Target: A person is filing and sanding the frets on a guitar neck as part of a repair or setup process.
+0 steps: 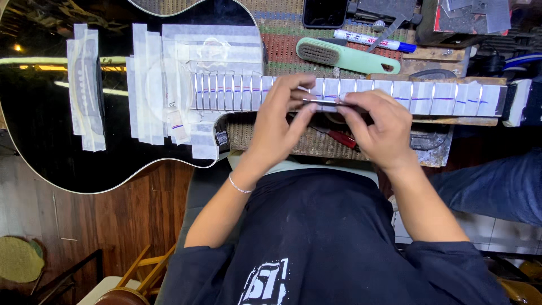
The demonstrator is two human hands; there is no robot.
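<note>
1. Head view looks straight down on a black acoustic guitar (51, 141) lying across a workbench, its neck running to the right.
2. Strips of pale masking tape (152, 85) cover the guitar's top around the soundhole, and more tape wraps the bridge (86, 85).
3. On the fretboard (440, 99) the wood between the frets is taped over, leaving the metal frets bare; a thin purple line runs along the tape.
4. A slim, flat metal tool (324, 103) lies lengthwise over the middle of the neck, on the taped fretboard.
5. The left hand (279, 121) pinches the tool's left end between thumb and fingertips; a thin bracelet sits on that wrist.
6. The right hand (375, 127) grips the tool's right end, fingers curled down over it.
7. Both hands are closed on the tool and sit close together, fingertips nearly meeting.
8. Under the neck lies a woven mat (293, 34), and a red-handled tool (341, 138) peeks out just below the hands.
9. Beyond the neck rest a green brush (344, 56) and a white marker with a blue cap (372, 40).
10. A dark phone (324, 12) lies at the top edge of the bench.
</note>
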